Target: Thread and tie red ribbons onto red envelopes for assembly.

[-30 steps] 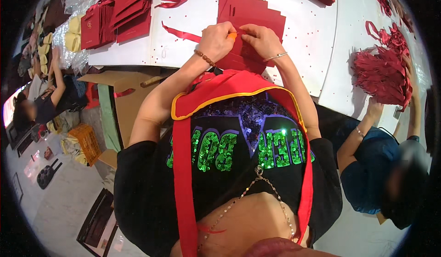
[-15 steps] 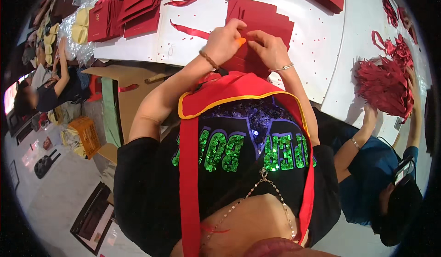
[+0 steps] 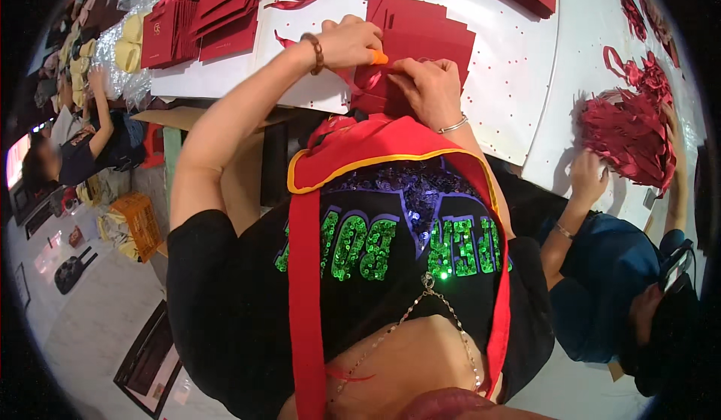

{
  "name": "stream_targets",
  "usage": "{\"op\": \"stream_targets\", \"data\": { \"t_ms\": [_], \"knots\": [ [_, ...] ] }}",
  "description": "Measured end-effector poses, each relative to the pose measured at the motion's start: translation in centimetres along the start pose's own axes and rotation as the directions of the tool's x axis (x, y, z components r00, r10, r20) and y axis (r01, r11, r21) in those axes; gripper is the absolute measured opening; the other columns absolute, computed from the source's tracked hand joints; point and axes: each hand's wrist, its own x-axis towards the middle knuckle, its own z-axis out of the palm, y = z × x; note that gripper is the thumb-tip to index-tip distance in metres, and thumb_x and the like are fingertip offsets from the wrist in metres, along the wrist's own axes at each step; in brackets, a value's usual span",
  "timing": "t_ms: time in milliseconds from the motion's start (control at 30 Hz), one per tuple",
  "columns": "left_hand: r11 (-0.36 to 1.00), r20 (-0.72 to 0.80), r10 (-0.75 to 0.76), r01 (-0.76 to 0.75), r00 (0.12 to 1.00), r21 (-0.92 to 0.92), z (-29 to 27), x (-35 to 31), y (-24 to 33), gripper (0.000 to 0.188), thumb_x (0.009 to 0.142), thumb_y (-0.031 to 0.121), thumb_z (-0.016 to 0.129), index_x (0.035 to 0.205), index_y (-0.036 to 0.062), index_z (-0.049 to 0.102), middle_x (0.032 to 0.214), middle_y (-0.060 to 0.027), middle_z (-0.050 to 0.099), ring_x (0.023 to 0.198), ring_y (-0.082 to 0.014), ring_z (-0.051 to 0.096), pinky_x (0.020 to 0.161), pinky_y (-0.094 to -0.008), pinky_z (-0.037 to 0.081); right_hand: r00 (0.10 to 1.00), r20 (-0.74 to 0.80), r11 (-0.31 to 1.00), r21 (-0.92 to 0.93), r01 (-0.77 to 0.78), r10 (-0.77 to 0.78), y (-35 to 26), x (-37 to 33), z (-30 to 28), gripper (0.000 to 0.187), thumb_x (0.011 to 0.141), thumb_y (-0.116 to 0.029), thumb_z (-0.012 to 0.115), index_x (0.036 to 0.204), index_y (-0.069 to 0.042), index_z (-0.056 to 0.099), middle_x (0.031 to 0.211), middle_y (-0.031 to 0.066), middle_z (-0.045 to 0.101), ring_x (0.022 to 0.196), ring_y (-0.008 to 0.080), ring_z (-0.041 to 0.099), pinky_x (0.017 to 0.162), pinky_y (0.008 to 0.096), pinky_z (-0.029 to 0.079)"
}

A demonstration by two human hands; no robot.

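Pinching a red ribbon [image 3: 359, 82] at the near red card [image 3: 390, 93], both left hand [image 3: 347, 42] and right hand [image 3: 425, 90] seem mid-threading, with the card stack [image 3: 435, 37] apparently still waiting.

Two bare hands work at twelve o'clock: the left hand [image 3: 347, 42] and the right hand [image 3: 428, 90]. One orange rubber fingertip cover [image 3: 379, 57] shows on the left. Each wrist carries one bracelet: a brown beaded one [image 3: 316, 52] and a thin silver bangle [image 3: 453, 126]. One white table [image 3: 526, 82] bears one loose stack of dark red card folders [image 3: 435, 33]. Two other people sit nearby, one at nine o'clock [image 3: 71, 150], one at four o'clock [image 3: 616, 285].
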Motion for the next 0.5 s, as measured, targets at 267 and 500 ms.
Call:
{"op": "stream_targets", "data": {
  "t_ms": [267,500],
  "knots": [
    [0.941,0.262,0.11,-0.016,0.959,-0.337,-0.1,3.8,-1.1,0.013,0.063,0.009,0.058,0.068,-0.0032,0.058,0.084,-0.0064,0.057,0.075,-0.0137,0.053,0.065,-0.0257,0.043,0.999,-0.022,0.999,-0.018,0.037,-0.038,0.0,-0.3,0.1,0.011,0.078,-0.023,0.06,0.086,-0.016,0.062,0.061,0.0034,0.058,0.062,0.0186,0.056,0.071,0.0336,0.034],
    [0.89,-0.201,-0.089,-0.013,0.976,-0.455,0.6,4.2,-2.4,0.022,0.08,0.024,0.057,0.081,0.0023,0.06,0.079,-0.0011,0.059,0.069,-0.0106,0.054,0.063,-0.0253,0.043,0.998,0.045,0.998,0.023,-0.055,0.054,0.5,-0.2,-0.1,0.016,0.076,-0.024,0.063,0.089,-0.016,0.062,0.067,0.0023,0.06,0.065,0.0171,0.056,0.072,0.0318,0.034]
  ]
}}
